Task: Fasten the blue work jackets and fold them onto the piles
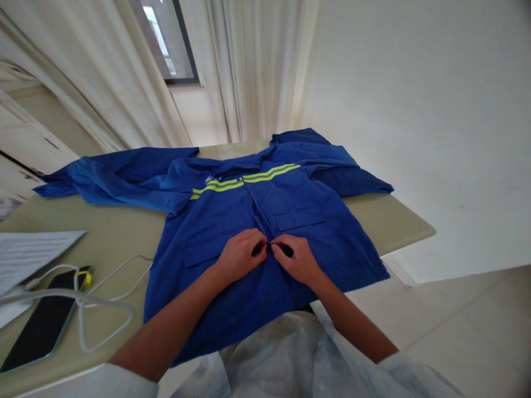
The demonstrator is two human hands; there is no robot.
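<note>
A blue work jacket with yellow-green and grey reflective stripes lies spread on the table, front side up, its collar toward the far side. Both my hands meet at the front opening, at about pocket height. My left hand pinches one front edge between thumb and fingers. Close beside it, my right hand pinches the other edge, the fingertips of the two nearly touching. Whether a button sits between the fingers is hidden. Higher up, a button shows near the stripe, and the placket gapes slightly below it.
At the left of the table lie a black-screened phone, a white cable with a yellow tie, and printed sheets. Curtains hang behind the table. A white wall stands to the right.
</note>
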